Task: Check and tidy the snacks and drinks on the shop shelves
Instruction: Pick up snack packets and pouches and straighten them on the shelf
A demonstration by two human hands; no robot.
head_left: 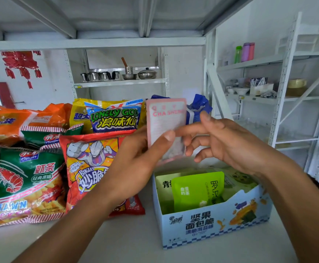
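Observation:
A small pink-edged sachet (164, 120) printed "CHA SHENG" stands upright in front of me, above a blue-and-white display box (211, 223). My left hand (136, 160) pinches the sachet's lower part, thumb on its front. My right hand (225, 143) is beside it on the right, with its fingertips touching the sachet's right edge and back. In the box stand green sachets (196, 190), one bright green at the front. Whether my right hand grips the sachet or only touches it is unclear.
Snack bags lie on the white shelf (132, 236) to the left: a red Bugles bag (90, 160), green prawn-cracker bags (27, 179), an orange bag (12, 122) and a yellow-blue Lonely God bag (113, 116). A blue bag (200, 107) sits behind. Metal pots (117, 74) and flasks (246, 52) stand on far racks.

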